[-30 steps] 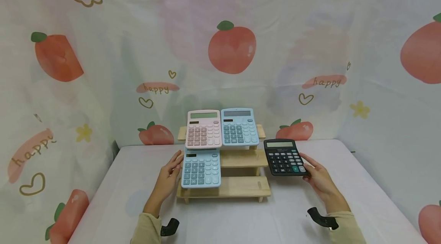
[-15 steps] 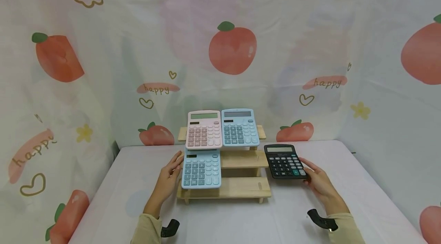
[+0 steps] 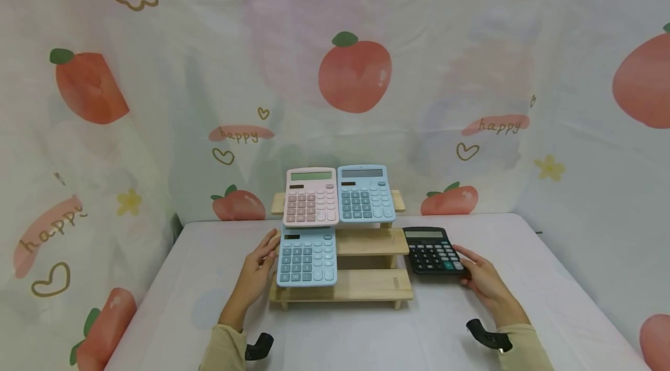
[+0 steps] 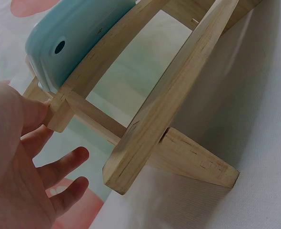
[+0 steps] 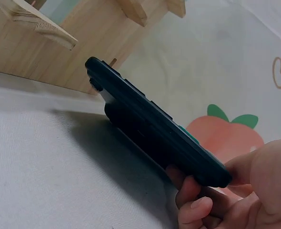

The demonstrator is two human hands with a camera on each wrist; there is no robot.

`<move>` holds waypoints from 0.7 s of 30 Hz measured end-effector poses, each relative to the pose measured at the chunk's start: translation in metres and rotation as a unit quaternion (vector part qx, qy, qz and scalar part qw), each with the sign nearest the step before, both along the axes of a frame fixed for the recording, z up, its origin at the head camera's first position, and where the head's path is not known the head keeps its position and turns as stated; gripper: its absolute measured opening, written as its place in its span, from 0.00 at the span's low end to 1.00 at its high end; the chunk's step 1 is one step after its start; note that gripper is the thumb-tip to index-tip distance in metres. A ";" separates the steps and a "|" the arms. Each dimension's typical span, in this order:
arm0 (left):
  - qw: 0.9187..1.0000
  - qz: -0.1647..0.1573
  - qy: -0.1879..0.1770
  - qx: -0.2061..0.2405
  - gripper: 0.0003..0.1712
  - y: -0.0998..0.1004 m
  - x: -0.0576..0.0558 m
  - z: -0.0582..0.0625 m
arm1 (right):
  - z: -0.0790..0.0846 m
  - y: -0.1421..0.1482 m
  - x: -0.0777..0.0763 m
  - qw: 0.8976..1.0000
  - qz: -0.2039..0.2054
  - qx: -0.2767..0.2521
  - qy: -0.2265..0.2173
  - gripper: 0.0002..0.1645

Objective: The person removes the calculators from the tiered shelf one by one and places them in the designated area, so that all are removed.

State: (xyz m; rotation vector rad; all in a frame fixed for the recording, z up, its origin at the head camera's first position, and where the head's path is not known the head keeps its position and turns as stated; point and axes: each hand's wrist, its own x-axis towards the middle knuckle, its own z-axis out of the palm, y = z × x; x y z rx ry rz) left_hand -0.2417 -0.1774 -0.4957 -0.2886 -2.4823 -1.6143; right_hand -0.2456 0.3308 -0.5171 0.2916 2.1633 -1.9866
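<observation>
In the head view, my right hand (image 3: 487, 284) holds a black calculator (image 3: 431, 252) by its right edge, just right of a wooden tiered stand (image 3: 361, 284). The right wrist view shows the black calculator (image 5: 155, 129) tilted, with thumb above and fingers curled beneath; its far edge is near the stand's side. My left hand (image 3: 256, 272) is at the stand's left side, where thumb and index finger pinch the end of a shelf board (image 4: 59, 114). Its other fingers (image 4: 66, 164) hang off the wood. A blue calculator (image 3: 306, 257) leans on the middle shelf beside this hand.
On the top shelf a pink calculator (image 3: 311, 199) and another blue calculator (image 3: 366, 193) lean side by side. The stand rests on a white-covered table (image 3: 366, 342), with a fruit-printed cloth (image 3: 293, 22) hung behind and at both sides.
The black calculator has come down lower beside the stand and tipped flatter, its top edge dropping most. My right hand has shifted only slightly; the left hand stays put on the stand.
</observation>
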 end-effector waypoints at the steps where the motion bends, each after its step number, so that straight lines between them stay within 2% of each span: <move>1: 1.000 -0.001 0.000 0.001 0.23 0.000 0.000 0.001 | 0.000 0.000 0.000 1.000 0.000 0.002 0.000 0.32; 9: 1.000 -0.005 0.004 0.010 0.23 0.000 0.000 0.000 | 0.002 -0.001 0.000 1.000 -0.006 0.017 -0.001 0.32; 21: 1.000 -0.006 0.005 0.004 0.23 0.001 0.001 0.001 | 0.007 -0.004 0.001 0.995 -0.025 0.096 -0.006 0.35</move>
